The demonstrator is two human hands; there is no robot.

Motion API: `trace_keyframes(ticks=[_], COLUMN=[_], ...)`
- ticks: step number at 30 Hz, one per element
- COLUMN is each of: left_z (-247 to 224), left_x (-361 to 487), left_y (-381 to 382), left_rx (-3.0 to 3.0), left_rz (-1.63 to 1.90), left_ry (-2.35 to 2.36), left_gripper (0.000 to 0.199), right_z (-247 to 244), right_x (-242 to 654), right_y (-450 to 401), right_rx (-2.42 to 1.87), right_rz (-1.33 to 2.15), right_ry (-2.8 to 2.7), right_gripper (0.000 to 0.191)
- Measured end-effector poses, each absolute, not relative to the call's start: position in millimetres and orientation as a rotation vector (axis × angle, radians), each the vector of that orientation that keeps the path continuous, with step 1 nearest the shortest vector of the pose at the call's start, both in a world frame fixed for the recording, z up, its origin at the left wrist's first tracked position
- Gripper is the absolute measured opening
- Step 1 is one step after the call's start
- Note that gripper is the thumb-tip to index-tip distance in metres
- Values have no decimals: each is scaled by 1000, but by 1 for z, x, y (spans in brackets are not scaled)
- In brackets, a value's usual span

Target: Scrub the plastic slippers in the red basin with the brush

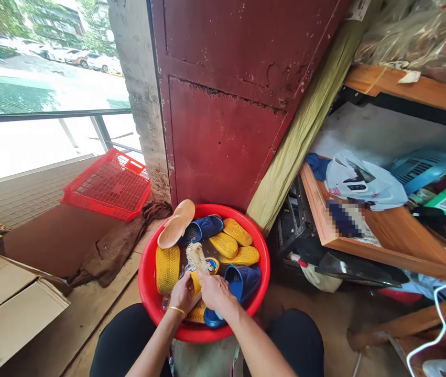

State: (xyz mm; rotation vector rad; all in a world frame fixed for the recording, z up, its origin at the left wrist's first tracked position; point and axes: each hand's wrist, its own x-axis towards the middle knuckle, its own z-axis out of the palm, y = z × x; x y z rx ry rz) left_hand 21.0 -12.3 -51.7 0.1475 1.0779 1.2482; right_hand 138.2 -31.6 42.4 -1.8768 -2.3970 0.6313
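left hand [182, 293] and right hand [217, 293] close together, both curled and gripping, forearms [250, 340] angled inward

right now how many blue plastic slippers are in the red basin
3: one blue slide at the far side of the red plastic basin, one at its right, one partly under the right hand. More may be hidden beneath the yellow slippers.

Scrubbing brush [197, 257]: handle hidden by the left hand [182, 294] and right hand [217, 293]. Yellow slipper [195, 283]: mostly covered by both. Label [346, 222] on wooden shelf [395, 251]: pixelated, unreadable. Cardboard box [6, 309]: cut off by left edge. Parked cars [85, 60]: distant, detail too small to tell.
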Motion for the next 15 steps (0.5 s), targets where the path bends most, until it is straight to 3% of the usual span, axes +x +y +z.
trace_keyframes(ticks=[9, 15], left_z=[-53, -48], left_x=[9, 1], left_y=[1, 4], left_rx=[-24, -94], left_rz=[1398, 1443], left_ry=[996, 972], left_gripper=[22, 26], right_z=[34, 39], right_x=[197, 197], right_y=[-118, -95], right_rx=[-1761, -1870], right_rz=[539, 607], right_ry=[-2582, -2467], right_gripper=[43, 47])
